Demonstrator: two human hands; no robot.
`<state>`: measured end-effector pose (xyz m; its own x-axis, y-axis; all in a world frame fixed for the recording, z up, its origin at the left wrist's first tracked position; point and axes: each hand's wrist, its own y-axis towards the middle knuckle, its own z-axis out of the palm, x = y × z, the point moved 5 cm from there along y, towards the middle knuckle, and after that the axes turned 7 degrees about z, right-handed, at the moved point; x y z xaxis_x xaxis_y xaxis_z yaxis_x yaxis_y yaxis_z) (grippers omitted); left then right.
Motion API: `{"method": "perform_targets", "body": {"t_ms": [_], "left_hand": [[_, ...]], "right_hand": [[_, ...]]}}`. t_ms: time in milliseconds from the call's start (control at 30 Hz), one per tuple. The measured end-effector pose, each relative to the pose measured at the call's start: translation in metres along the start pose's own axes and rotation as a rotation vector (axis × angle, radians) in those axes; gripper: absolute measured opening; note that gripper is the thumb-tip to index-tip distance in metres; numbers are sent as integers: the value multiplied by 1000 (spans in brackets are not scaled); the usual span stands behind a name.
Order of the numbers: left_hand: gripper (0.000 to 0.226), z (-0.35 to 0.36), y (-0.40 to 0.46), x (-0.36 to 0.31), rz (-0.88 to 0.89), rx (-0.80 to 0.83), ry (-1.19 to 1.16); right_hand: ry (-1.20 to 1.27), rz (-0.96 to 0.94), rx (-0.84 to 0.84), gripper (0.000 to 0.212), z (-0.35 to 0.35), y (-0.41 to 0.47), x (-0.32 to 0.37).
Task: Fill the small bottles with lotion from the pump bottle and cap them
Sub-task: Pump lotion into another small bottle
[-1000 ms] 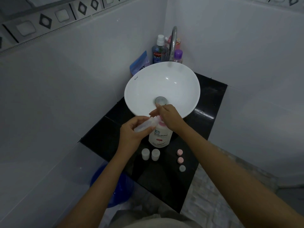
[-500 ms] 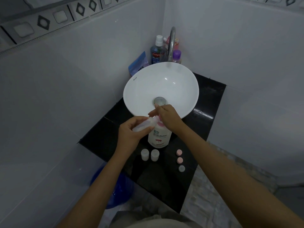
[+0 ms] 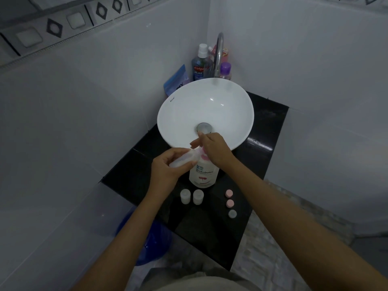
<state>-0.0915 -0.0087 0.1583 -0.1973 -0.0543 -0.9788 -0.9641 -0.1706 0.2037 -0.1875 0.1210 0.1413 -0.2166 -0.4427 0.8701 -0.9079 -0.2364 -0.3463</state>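
Note:
A white pump bottle [image 3: 203, 175] with a pink pump stands on the black counter [image 3: 266, 131] in front of the sink. My right hand [image 3: 216, 149] lies on top of the pump head and hides it. My left hand [image 3: 168, 166] grips a small clear bottle [image 3: 183, 159], tilted on its side with its mouth at the pump's spout. Two more small bottles [image 3: 191, 196] stand upright without caps just in front of the pump bottle. Two pink caps [image 3: 229, 198] and one pale cap [image 3: 232, 214] lie in a row to the right.
A white bowl sink [image 3: 184, 110] with a metal drain and curved tap [image 3: 219, 53] sits behind. Mouthwash [image 3: 200, 66], a purple-capped bottle [image 3: 225, 70] and a blue packet [image 3: 175, 82] crowd the back corner. A blue bucket [image 3: 150, 244] stands on the floor below the counter's left edge.

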Motion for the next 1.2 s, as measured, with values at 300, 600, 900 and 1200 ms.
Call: {"method": "perform_targets", "body": {"t_ms": [300, 600, 900, 1200], "left_hand": [[28, -2, 4, -7, 29, -6, 10], [29, -2, 3, -1, -1, -14, 15], [28, -1, 4, 2, -12, -7, 24], [29, -4, 7, -1, 5, -15, 5]], "right_hand": [[-12, -98, -36, 45, -6, 1, 12], [-4, -109, -8, 44, -4, 1, 11], [55, -62, -35, 45, -1, 2, 1], [7, -132, 27, 42, -8, 1, 18]]}}
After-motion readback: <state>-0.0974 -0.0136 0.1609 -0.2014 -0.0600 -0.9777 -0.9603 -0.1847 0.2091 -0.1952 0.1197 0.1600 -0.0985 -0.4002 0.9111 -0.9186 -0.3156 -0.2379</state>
